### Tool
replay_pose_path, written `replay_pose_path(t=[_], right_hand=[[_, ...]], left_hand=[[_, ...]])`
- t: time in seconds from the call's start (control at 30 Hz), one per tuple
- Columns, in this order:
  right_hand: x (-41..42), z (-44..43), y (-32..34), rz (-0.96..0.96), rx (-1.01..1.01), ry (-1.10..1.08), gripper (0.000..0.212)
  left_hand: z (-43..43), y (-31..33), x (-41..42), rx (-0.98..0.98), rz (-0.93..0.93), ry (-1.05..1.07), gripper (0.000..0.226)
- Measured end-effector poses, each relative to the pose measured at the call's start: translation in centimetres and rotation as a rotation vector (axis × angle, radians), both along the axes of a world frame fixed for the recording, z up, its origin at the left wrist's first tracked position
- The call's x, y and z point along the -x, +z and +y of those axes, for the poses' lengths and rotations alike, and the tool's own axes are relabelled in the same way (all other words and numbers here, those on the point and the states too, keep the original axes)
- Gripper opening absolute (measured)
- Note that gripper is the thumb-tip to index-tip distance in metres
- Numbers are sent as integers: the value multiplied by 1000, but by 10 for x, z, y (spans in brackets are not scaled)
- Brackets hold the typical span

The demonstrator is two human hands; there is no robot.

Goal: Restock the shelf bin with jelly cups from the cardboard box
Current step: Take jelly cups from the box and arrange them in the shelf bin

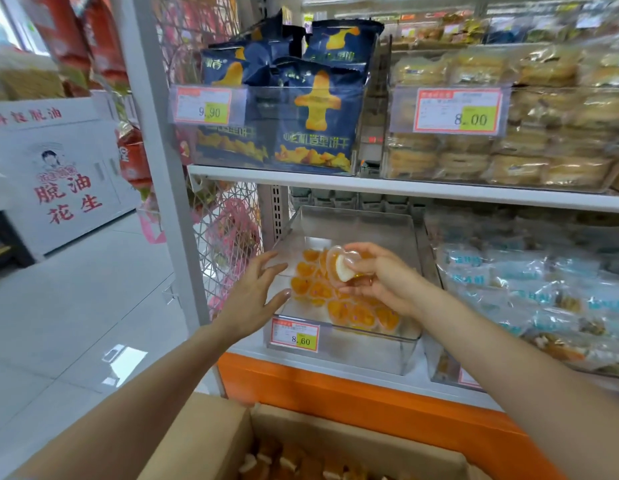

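A clear plastic shelf bin on the lower shelf holds several orange jelly cups on its floor. My right hand holds one heart-shaped jelly cup above the bin, pinched between its fingers and thumb. My left hand hovers at the bin's left wall with its fingers spread and nothing in it. The cardboard box stands open at the bottom of the view, with more jelly cups inside.
A price tag reading 8.60 hangs on the bin's front. Blue snack bags and wrapped cakes fill the shelf above. Pale blue packets lie in the bin to the right. A white shelf post stands at the left.
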State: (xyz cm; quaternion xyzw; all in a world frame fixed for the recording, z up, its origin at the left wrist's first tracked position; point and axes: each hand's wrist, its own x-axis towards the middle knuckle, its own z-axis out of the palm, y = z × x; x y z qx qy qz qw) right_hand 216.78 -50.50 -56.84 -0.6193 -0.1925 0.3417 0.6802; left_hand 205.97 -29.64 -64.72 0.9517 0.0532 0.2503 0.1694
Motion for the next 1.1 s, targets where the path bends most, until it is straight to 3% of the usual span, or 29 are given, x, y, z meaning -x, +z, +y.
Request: replay_pose_path(t=[0.1, 0.2, 0.3, 0.4, 0.5, 0.6, 0.67, 0.73, 0.93, 1.03, 1.1], right_hand=[[5, 10, 0, -19, 22, -39, 29], [8, 15, -2, -2, 17, -70, 40], [10, 11, -4, 50, -51, 65, 33], [12, 9, -5, 88, -87, 197, 43], [13, 11, -9, 121, -74, 194, 57], [16, 13, -11, 106, -87, 178, 39], [14, 13, -10, -78, -47, 105, 28], [7, 12, -6, -299, 3, 33, 31], [9, 13, -4, -579, 99, 42, 46], [5, 11, -4, -642, 177, 124, 66], [2, 11, -5, -613, 178, 135, 68]], left_hand=[[3, 4, 3, -71, 73, 17, 89], [-2, 12, 7, -93, 21, 35, 87], [-21, 31, 10, 74, -85, -59, 82], [-38, 50, 13, 279, -31, -176, 83], [-43, 51, 15, 417, -15, -237, 68], [-46, 50, 14, 448, -27, -240, 64], [-46, 53, 11, 406, -62, -177, 63], [-44, 56, 5, 297, -95, -110, 67], [-51, 61, -8, 189, -67, -125, 69], [-45, 68, -14, 322, -31, -90, 71], [-40, 72, -16, 461, -1, -89, 68]])
